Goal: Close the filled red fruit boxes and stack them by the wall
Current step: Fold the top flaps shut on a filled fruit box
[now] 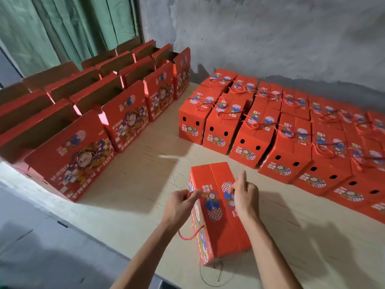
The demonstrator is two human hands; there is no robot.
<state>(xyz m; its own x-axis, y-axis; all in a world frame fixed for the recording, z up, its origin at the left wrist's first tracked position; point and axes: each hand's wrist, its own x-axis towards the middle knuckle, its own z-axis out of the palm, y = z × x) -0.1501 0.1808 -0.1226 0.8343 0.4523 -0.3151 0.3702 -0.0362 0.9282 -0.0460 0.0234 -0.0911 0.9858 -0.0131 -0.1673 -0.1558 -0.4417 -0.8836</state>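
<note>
A closed red fruit box (pixel 218 211) lies on the pale tabletop (pixel 145 174) near its front edge, roughly mid-width, top flaps shut w/ the seam running front to back. Both hands are over it. The left hand (pixel 180 202) sits at the box's left upper edge, fingers curled, pinching what looks like the red cord handle (pixel 191 234); motion blur makes the exact grip hard to read. A loop of that cord hangs off the box's left side lower down. The right hand (pixel 244 193) is on the box top towards its right side, fingers curled and pinching at sth small on the lid, prob. the other cord end, index finger raised.

Along the left edge of the tabletop stand open red boxes (pixel 87 161) in rows running to the back left corner, flaps upright, brown insides showing, "FRESH FRUIT" and a cartoon figure on the sides. At the back right, closed boxes (pixel 250 130) are packed side by side in rows running along the grey wall (pixel 260 38) to the right edge, cord handles lying on top, two dark holes in each end face. Green curtain (pixel 62 28) hangs behind the open boxes. A thin dark cable (pixel 210 276) loops at the tabletop's front edge under the box.
</note>
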